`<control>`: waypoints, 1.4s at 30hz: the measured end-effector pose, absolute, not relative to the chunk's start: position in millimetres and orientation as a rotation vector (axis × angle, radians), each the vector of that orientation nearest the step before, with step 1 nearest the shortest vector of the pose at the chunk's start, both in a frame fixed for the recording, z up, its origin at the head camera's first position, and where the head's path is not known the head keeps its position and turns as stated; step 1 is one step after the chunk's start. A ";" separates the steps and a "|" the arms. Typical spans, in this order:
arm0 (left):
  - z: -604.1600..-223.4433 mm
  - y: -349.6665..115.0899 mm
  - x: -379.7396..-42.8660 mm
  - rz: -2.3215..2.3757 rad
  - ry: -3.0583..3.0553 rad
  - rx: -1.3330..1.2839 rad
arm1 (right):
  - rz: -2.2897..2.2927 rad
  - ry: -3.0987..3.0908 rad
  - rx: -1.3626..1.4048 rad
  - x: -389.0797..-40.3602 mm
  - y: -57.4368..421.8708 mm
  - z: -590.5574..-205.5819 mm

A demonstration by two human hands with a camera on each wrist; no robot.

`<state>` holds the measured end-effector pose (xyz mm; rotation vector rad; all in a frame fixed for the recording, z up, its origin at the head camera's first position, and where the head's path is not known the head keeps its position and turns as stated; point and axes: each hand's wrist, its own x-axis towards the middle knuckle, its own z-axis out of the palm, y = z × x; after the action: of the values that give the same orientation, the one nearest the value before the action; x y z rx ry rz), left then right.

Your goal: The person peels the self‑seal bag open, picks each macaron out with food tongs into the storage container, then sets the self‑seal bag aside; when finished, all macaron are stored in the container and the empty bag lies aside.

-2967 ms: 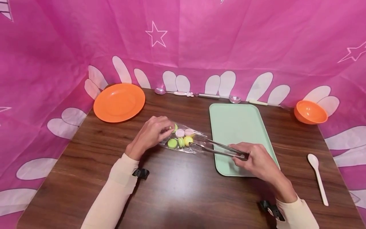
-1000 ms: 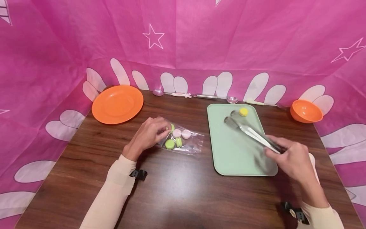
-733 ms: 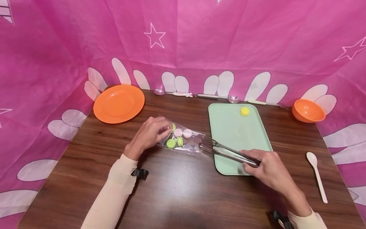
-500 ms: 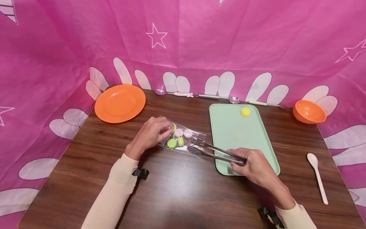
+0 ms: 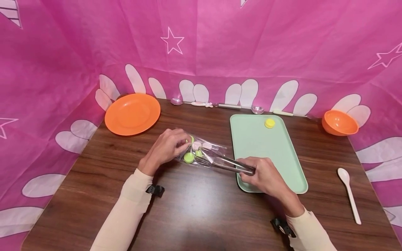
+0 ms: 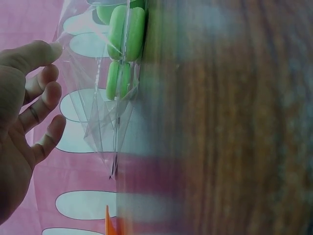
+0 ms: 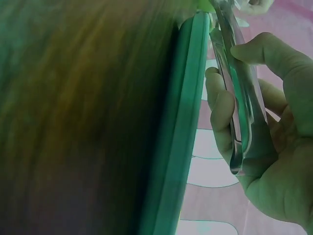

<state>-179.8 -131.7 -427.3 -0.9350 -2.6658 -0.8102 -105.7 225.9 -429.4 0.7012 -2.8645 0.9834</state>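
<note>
My left hand point(image 5: 163, 148) pinches the upper left edge of a clear plastic bag point(image 5: 219, 150) on the table. Inside the bag are green macarons point(image 5: 189, 158) and pink macarons point(image 5: 196, 145); in the left wrist view green macarons point(image 6: 126, 33) show through the film. My right hand point(image 5: 262, 174) grips metal tongs point(image 5: 230, 164) near their hinged end, over the left edge of a pale green tray point(image 5: 263, 146). The tongs' spread tips reach into the bag, around one upright green macaron point(image 5: 198, 153). A yellow macaron point(image 5: 269, 123) lies at the tray's far end.
An orange plate point(image 5: 132, 114) stands at the back left, an orange bowl point(image 5: 340, 123) at the back right. A spoon point(image 5: 176, 101), a ladle point(image 5: 257, 109) and a pale-handled utensil point(image 5: 283, 112) line the rear edge. A white spoon point(image 5: 350, 195) lies at right.
A yellow macaron has gone from the bag to the tray. The right hand swung over the tray, then returned left, bringing the tongs back into the bag. The left hand stays put.
</note>
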 end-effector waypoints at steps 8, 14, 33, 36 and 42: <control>-428.4 -132.4 -179.8 -0.823 -2.682 -0.923 | 1.013 -2.855 0.652 -93.6 244.5 -425.1; -428.8 -133.3 -180.2 -0.835 -2.682 -0.909 | 0.933 -2.795 0.562 -85.8 279.9 -418.7; -428.5 -133.2 -180.9 -0.849 -2.700 -0.894 | 0.887 -3.020 -0.116 -154.8 345.0 -415.5; -428.3 -133.4 -180.3 -0.861 -2.700 -0.899 | 0.906 -3.042 -0.183 -157.5 344.5 -419.9; -429.2 -134.5 -180.9 -0.854 -2.695 -0.901 | 0.812 -3.032 -0.196 -149.8 344.4 -415.4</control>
<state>-180.9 -134.5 -429.2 -0.9011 -2.6949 -0.8542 -149.8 344.4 -415.4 -0.1960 -3.0322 0.8125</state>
